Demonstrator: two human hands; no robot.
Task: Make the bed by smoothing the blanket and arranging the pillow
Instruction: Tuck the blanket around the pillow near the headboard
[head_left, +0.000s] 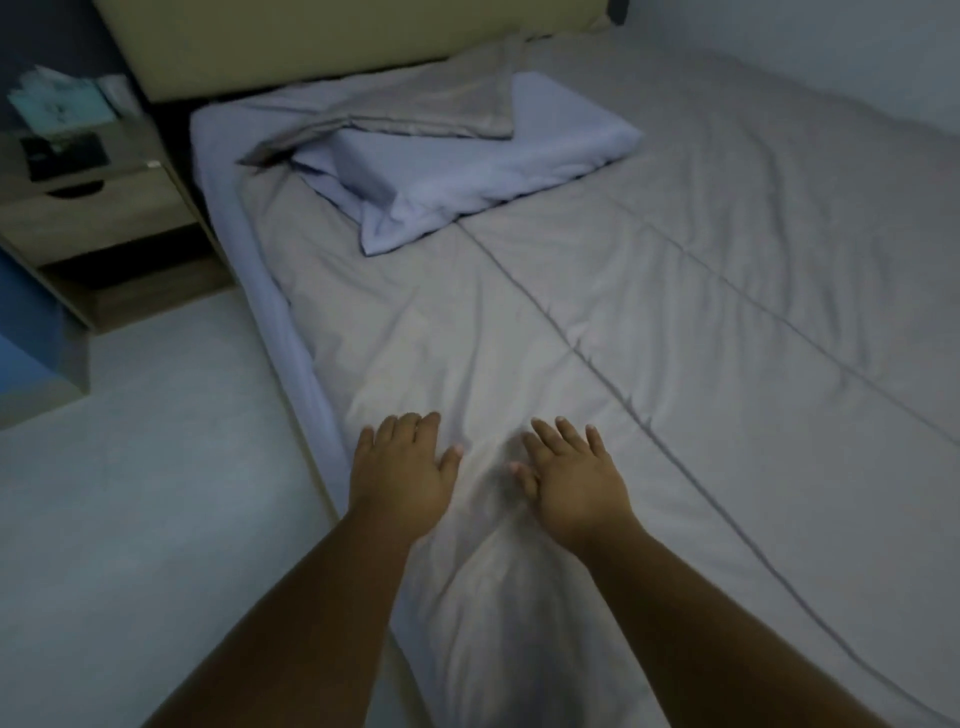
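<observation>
A grey blanket (649, 291) covers most of the bed, with creases near its left edge. My left hand (402, 475) lies flat on it, fingers spread, close to the bed's left side. My right hand (574, 480) lies flat beside it, a little to the right, with a wrinkle between them. A pale blue pillow (467, 176) lies askew near the head of the bed, and a folded-back corner of the blanket drapes over its far part.
A beige headboard (311, 41) stands at the back. A wooden nightstand (104, 218) with a tissue box and a dark object sits left of the bed. Pale floor (130, 493) runs along the left side. A white wall borders the bed's right.
</observation>
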